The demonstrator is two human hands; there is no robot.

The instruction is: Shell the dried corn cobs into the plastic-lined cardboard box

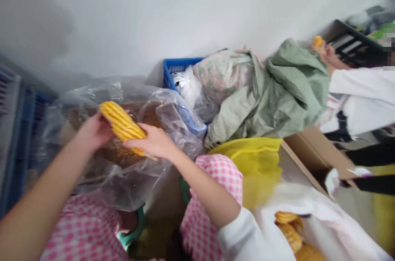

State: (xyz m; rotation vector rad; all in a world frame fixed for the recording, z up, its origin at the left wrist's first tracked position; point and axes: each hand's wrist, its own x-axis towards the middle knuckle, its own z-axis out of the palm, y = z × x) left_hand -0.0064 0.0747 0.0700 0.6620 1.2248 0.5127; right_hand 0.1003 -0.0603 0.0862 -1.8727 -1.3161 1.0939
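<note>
A yellow ear of corn (121, 123) is held at a slant over a cardboard box lined with a clear plastic bag (129, 189). My right hand (156, 142) is closed around the ear's lower right end, thumb across the kernels. Behind its upper left end, my left hand (97, 129) is closed on the ear, its fingers partly hidden. Below the ear, loose corn kernels (125, 155) lie in the box. More ears of corn (290, 234) show in the open white sack at the lower right.
A blue crate (173, 68) with bags stands against the wall. Green-grey cloth (271, 92) and a yellow mesh bag (254, 158) lie right of the box. At far right, a person's hands (328, 53) hold another ear. Blue crates (29, 129) stand at left.
</note>
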